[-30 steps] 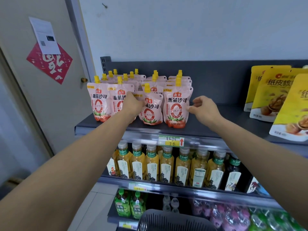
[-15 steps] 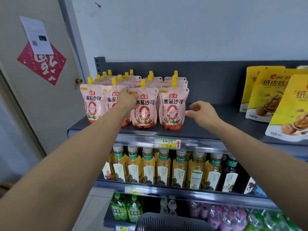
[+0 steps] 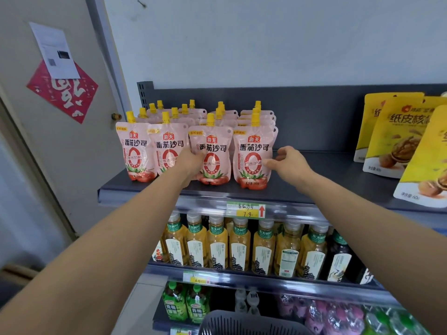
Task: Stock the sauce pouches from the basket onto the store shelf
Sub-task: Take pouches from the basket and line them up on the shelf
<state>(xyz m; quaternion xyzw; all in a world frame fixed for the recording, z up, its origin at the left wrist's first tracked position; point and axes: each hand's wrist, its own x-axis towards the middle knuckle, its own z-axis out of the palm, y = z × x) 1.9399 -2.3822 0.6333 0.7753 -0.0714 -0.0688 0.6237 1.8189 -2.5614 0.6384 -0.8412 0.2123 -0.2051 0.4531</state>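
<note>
Pink tomato sauce pouches with yellow caps stand in several rows on the dark top shelf (image 3: 314,187). Along the front stand several pouches. My left hand (image 3: 191,163) grips the lower left edge of the third front pouch (image 3: 215,151), which stands upright on the shelf. My right hand (image 3: 290,163) is open, its fingertips touching the right side of the rightmost front pouch (image 3: 252,163). The rim of the dark plastic basket (image 3: 254,322) shows at the bottom edge; its inside is hidden.
Yellow walnut bags (image 3: 396,141) stand at the right of the top shelf, with bare shelf between them and the pouches. Tea bottles (image 3: 239,245) fill the shelf below, with more drinks under them. A door (image 3: 60,141) is on the left.
My left hand slid down from the upper edge of the third pouch to its lower left side. My right hand moved left until it touched the rightmost pouch.
</note>
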